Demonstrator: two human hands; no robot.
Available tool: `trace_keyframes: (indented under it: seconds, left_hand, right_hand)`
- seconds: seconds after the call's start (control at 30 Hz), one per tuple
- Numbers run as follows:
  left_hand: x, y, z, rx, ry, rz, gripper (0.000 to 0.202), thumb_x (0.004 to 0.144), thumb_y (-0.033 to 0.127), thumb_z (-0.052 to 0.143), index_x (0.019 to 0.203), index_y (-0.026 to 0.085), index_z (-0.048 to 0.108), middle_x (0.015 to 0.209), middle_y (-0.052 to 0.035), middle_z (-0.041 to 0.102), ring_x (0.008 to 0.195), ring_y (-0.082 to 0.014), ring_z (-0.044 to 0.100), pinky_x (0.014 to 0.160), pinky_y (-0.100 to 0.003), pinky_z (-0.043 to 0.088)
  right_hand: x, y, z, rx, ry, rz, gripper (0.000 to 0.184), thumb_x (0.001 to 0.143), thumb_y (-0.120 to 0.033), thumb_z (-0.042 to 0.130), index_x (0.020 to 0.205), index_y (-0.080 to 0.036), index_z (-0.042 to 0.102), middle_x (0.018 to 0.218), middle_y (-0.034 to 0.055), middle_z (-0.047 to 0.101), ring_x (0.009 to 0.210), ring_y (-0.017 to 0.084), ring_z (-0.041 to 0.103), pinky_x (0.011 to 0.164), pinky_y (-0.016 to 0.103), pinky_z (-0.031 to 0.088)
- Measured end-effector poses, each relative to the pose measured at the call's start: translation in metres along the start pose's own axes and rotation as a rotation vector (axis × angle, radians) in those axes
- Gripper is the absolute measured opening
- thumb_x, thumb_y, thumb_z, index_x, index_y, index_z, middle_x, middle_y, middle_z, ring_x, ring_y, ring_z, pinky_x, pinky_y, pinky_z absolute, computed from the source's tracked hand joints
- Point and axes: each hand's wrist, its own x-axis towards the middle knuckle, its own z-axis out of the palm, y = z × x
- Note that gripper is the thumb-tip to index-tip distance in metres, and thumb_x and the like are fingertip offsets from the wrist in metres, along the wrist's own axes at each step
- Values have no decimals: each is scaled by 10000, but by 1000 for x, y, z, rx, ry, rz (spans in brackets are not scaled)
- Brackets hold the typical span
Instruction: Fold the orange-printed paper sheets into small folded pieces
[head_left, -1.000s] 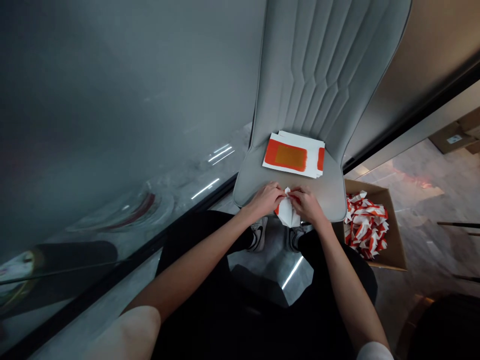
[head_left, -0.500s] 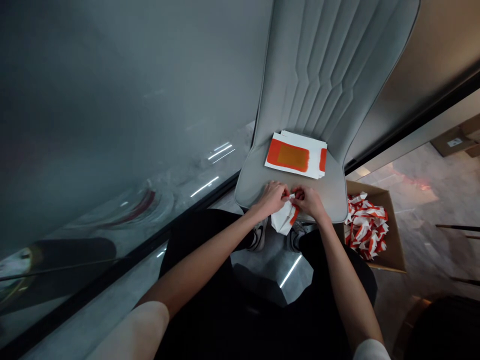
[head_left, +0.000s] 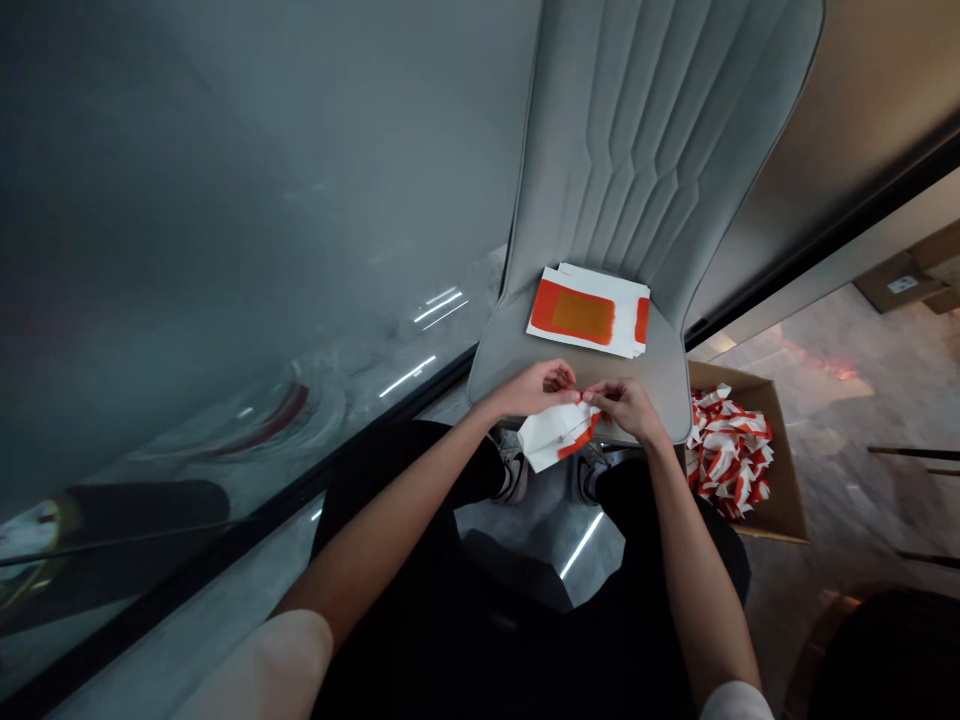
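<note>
Left hand: left hand [head_left: 534,388] palm turned up, fingers curled in; fingertips pinching the top edge of the paper, thumb on it too;
Right hand: right hand [head_left: 626,408] palm down, thumb and fingertips pressed together on the same edge, just beside the left fingertips;
Held item: white-and-orange folded paper [head_left: 556,437] hangs below both hands, just off the front edge of the seat, over the knees; not resting on anything as far as can be seen;
Nearby on seat: stack of flat printed sheets [head_left: 589,315], white with orange bands and a brownish-orange block, lying on the grey padded chair [head_left: 660,370], near the hands, not touching them;
Right side: open cardboard box [head_left: 780,470] on the floor beside the chair, filled with folded red-and-white pieces [head_left: 727,450]; marble floor [head_left: 825,400] around it; cardboard cartons [head_left: 896,285] far upper right;
Left side: dark glass panel [head_left: 225,200] with reflections, running along the chair;
In the way: nothing over the held paper; the hands cover only its top edge; sneakers [head_left: 514,480] below it;
Change from earlier: paper now opened out wider and flatter, reaching further left under the left hand, was a narrower crumpled shape; left palm turned up more; stack and box unchanged.
</note>
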Motion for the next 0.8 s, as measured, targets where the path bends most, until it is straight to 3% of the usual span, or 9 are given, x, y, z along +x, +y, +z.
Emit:
trace_keyframes:
  seconds: [0.13,0.23,0.4,0.53,0.67,0.73,0.8]
  left_hand:
    - [-14,0,-16,-246,87,-165,460,940,644,617,1041,195,609,993,-78,723,801,-161,696,648,-245,533]
    - [-24,2,-18,-426,50,-185,517,931,712,598,1132,239,538,931,-43,701,702,-148,672,564,-232,538]
    - [-34,9,-9,-465,29,-26,482,899,647,701,1112,236,566,827,13,617,675,-140,651,554,-260,604]
    - [-37,11,-9,-419,38,88,547,801,639,803,1048,177,647,995,-57,649,771,-162,673,573,-282,635]
    - [-40,10,-10,-345,-4,101,746,596,458,991,1198,202,632,1242,-112,639,886,-204,711,616,-278,651]
    - [-41,9,-8,-301,24,109,726,623,404,984,1218,206,618,1264,-115,640,893,-200,724,616,-252,644]
    - [-41,10,-6,-280,49,122,621,708,410,935,1193,193,613,1152,-98,683,854,-200,740,586,-240,635]
  right_hand:
    - [-4,0,-3,190,218,-22,476,767,-609,814,954,-178,741,624,-30,657,434,81,462,414,211,364]
    - [-5,-1,-3,263,339,-42,479,761,-608,823,973,-200,687,657,-45,664,409,77,478,358,201,346]
    - [-6,-1,2,290,484,-92,441,771,-594,820,918,-204,673,629,-55,631,385,94,516,330,221,401]
    - [-8,-3,5,313,551,-137,431,780,-575,821,920,-194,676,629,-51,636,376,104,542,330,232,419]
    - [-11,-6,7,311,570,-149,440,794,-589,807,950,-209,647,666,-55,640,366,100,542,314,234,412]
    - [-11,-8,8,322,561,-155,433,794,-582,811,948,-215,640,684,-57,639,364,99,548,308,234,410]
    - [-12,-8,9,332,541,-158,428,792,-581,813,934,-217,639,695,-54,641,365,101,555,310,236,415]
